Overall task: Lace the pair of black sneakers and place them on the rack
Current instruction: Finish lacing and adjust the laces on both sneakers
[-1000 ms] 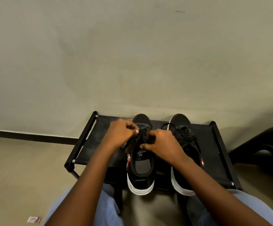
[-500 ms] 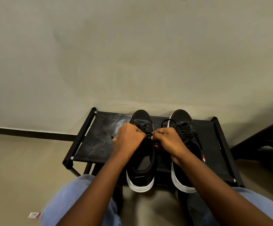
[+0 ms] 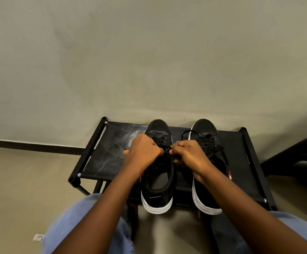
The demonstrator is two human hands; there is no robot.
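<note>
Two black sneakers with white soles stand side by side on a low black rack (image 3: 105, 158), toes toward the wall. Over the left sneaker (image 3: 158, 180) my left hand (image 3: 142, 153) and my right hand (image 3: 189, 154) meet, each pinching the black lace (image 3: 167, 149) at the upper eyelets. The right sneaker (image 3: 206, 197) has its laces threaded, and a loose loop (image 3: 187, 133) lies beside its toe. My right wrist covers part of it.
A plain wall rises just behind the rack. A dark chair (image 3: 299, 154) stands at the right. My knees in light blue trousers (image 3: 86, 222) are close to the rack's front edge. A small paper scrap (image 3: 38, 237) lies on the floor at lower left.
Both hands have come together and shifted toward the toe end of the left sneaker's lacing. The view has tipped slightly lower.
</note>
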